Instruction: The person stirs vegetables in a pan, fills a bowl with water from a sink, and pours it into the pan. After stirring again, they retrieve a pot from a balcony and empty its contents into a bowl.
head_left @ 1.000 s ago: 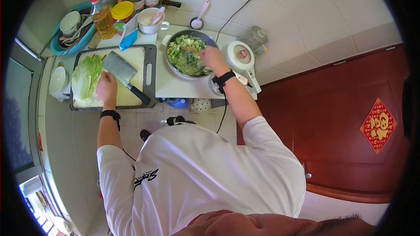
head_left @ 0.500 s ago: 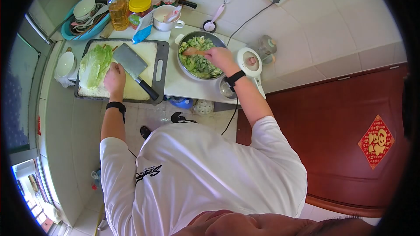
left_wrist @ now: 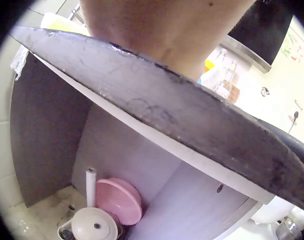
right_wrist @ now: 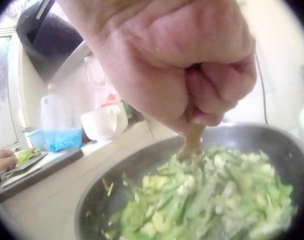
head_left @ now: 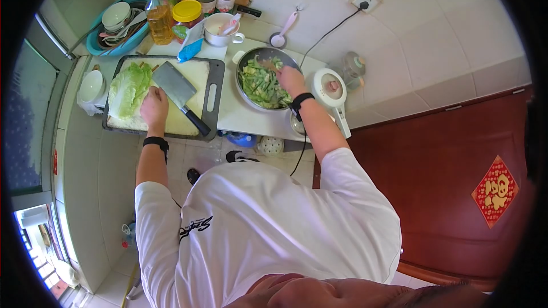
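My right hand [head_left: 291,81] grips a wooden spatula [right_wrist: 193,142] by its handle, the blade down among chopped green vegetables [right_wrist: 192,200] with pale bits. These lie in a deep pan [head_left: 245,92] with a dark inside. On the cutting board [head_left: 201,71], my left hand [head_left: 154,108] rests with fingers loosely bent at the edge of a leafy lettuce-like head [head_left: 127,94]. A cleaver [head_left: 174,82] lies flat to the right of that hand, its black handle toward the board's near right corner. In the left wrist view the board's edge hides the left fingers.
Behind the board stand an oil bottle [head_left: 160,23], a yellow-lidded jar [head_left: 186,14], a white cup [head_left: 220,31] and a blue basin [head_left: 94,43] of dishes. Right of the pan sits a small white pot [head_left: 328,94]. A cord [head_left: 325,31] runs from the wall socket.
My right hand has worked the spatula through the vegetables, its blade swinging from the pan's left side toward the back. The left hand stays by the leafy head. The head view has shifted.
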A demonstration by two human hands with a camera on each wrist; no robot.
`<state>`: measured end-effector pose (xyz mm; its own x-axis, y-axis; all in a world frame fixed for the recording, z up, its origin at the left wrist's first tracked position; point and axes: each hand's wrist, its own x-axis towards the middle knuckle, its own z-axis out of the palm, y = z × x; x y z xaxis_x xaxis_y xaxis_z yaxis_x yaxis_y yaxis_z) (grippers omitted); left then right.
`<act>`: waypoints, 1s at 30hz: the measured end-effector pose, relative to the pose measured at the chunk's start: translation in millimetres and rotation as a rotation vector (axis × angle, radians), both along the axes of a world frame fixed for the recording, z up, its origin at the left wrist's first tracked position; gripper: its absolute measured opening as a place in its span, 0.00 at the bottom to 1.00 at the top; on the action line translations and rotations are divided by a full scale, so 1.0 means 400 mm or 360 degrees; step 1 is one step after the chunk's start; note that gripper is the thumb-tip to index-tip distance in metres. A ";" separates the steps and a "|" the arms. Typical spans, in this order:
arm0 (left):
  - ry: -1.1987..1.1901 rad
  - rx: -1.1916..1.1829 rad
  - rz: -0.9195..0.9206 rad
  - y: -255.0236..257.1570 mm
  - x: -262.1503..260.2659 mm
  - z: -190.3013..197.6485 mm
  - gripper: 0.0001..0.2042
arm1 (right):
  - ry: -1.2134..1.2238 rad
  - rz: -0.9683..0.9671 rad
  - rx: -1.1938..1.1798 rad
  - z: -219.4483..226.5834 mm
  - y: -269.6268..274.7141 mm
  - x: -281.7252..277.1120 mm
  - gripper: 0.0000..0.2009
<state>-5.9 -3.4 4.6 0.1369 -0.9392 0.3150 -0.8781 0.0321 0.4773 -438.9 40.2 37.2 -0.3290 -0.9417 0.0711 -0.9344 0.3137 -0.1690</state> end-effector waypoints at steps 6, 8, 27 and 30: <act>-0.0008 0.0099 -0.0001 0.006 -0.005 0.021 0.11 | -0.0162 0.0040 -0.0080 0.064 0.016 0.008 0.12; -0.0010 0.0064 -0.0001 0.009 -0.006 0.018 0.11 | -0.0122 0.0030 -0.0066 0.015 0.019 0.013 0.11; -0.0078 0.0046 0.0032 0.010 -0.011 0.020 0.11 | -0.0097 0.0793 0.0013 0.045 0.058 -0.039 0.11; -0.0022 0.0029 0.0041 0.009 -0.013 0.012 0.11 | 0.0003 0.0850 0.0109 0.068 0.053 -0.064 0.11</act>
<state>-11.0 0.1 9.5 0.1566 -0.9410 0.2999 -0.8850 0.0011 0.4655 -464.3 61.2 64.3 0.1973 -0.9803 0.0037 -0.9671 -0.1952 -0.1628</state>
